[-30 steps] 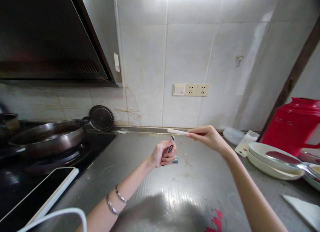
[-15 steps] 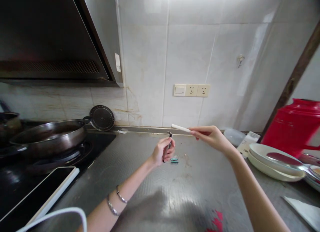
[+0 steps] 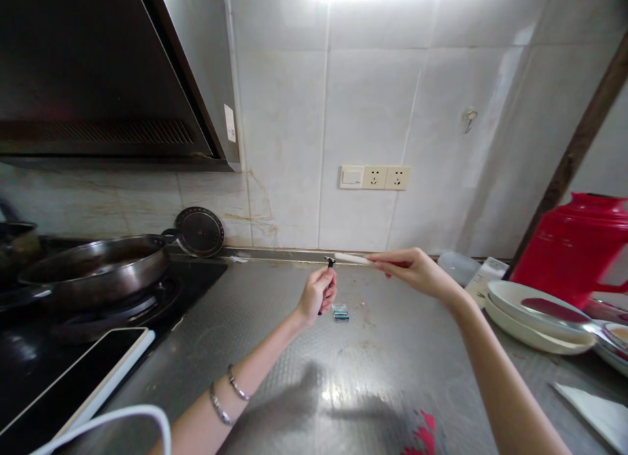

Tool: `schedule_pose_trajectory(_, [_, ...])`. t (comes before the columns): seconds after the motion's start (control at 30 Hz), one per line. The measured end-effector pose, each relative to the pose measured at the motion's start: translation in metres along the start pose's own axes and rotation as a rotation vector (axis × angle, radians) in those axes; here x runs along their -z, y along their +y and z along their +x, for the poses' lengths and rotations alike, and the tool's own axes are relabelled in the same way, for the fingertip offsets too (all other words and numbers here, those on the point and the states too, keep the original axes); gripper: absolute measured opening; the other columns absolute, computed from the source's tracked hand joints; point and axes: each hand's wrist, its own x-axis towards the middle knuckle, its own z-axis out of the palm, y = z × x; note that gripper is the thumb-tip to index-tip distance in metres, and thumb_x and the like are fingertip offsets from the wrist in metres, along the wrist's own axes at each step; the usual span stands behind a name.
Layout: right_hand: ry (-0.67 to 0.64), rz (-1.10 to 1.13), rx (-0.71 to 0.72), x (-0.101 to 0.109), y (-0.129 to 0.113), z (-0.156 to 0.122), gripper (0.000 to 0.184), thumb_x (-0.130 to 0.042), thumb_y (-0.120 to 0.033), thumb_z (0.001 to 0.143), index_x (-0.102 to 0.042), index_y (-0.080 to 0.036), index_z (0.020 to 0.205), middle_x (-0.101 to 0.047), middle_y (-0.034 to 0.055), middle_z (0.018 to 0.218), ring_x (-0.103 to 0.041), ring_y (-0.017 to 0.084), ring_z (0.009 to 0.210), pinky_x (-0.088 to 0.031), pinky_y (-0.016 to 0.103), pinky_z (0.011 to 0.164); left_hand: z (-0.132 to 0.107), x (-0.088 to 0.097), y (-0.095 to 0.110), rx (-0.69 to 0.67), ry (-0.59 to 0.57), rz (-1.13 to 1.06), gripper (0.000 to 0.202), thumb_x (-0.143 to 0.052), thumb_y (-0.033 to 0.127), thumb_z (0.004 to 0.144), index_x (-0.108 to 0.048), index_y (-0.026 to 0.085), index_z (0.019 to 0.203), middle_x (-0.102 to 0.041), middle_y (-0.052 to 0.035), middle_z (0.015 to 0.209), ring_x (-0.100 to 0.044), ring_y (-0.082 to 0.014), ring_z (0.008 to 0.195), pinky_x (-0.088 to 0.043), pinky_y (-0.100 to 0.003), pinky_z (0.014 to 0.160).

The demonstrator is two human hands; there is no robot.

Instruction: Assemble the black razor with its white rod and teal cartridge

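Note:
My left hand (image 3: 318, 294) is wrapped round a slim black razor handle (image 3: 330, 264), held nearly upright above the counter. A small forked or metallic tip shows at its top; the rest is mostly inside my fingers. My right hand (image 3: 405, 268) pinches one end of a slender white stick (image 3: 352, 258), held almost level. Its free end points left and is close to the top of the razor handle; I cannot tell if they touch. Just right of and below my left hand, a small clear case with green razor cartridges (image 3: 341, 313) lies on the counter.
A metal counter (image 3: 275, 285) runs along the tiled wall. To the left are a pan (image 3: 98, 265) on the stove and a phone (image 3: 83, 389) with a white cable. Stacked dishes (image 3: 540, 314) and a red thermos jug (image 3: 572, 252) stand at the right.
The white stick's free end has dropped slightly and turned more level, nearer the razor handle's top. My left hand has shifted a little left.

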Motion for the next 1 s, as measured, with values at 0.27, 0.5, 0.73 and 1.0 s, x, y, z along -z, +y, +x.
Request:
schedule_pose_trajectory(0.27, [-0.05, 0.011, 0.009, -0.0062, 0.0018, 0.0028, 0.042, -0.055, -0.046, 0.078, -0.068, -0.017, 0.105, -0.07, 0.0061, 0.081, -0.054, 0.013, 0.058, -0.045, 0.025, 0.056, -0.0001, -0.0012, -0.0008, -0.008, 0.026, 0.028, 0.031, -0.052, 0.046, 0.076, -0.04, 0.018, 0.07, -0.03, 0.0101, 0.046, -0.022, -0.0025, 0.029, -0.015, -0.013, 0.025])
schedule_pose_trajectory(0.5, [-0.008, 0.004, -0.002, -0.0075, 0.0001, 0.0029, 0.041, -0.054, -0.045, 0.079, -0.068, -0.017, 0.105, -0.07, 0.0066, 0.082, -0.052, 0.013, 0.057, -0.045, 0.025, 0.056, 0.0001, -0.0005, -0.0003, -0.001, 0.032, 0.024, 0.032, -0.052, 0.047, 0.075, -0.04, 0.018, 0.07, -0.03, 0.0102, 0.046, -0.021, -0.0024, 0.029, -0.015, -0.014, 0.026])
schedule_pose_trajectory(0.73, [-0.01, 0.008, 0.006, -0.0077, 0.003, 0.0038, 0.041, -0.054, -0.046, 0.079, -0.068, -0.018, 0.105, -0.07, 0.0056, 0.079, -0.052, 0.013, 0.057, -0.045, 0.025, 0.055, 0.001, 0.0001, -0.0016, -0.007, 0.021, 0.017, 0.032, -0.053, 0.047, 0.075, -0.04, 0.019, 0.07, -0.03, 0.0103, 0.045, -0.022, -0.0024, 0.029, -0.015, -0.013, 0.026])
schedule_pose_trajectory(1.0, [-0.018, 0.029, 0.013, -0.0106, 0.0071, 0.0054, 0.043, -0.054, -0.046, 0.078, -0.067, -0.017, 0.107, -0.069, 0.0056, 0.078, -0.052, 0.012, 0.057, -0.044, 0.025, 0.055, -0.0006, 0.0015, -0.0009, 0.021, -0.097, -0.138, 0.03, -0.052, 0.044, 0.077, -0.04, 0.018, 0.068, -0.027, 0.0101, 0.045, -0.019, -0.003, 0.029, -0.016, -0.013, 0.024])
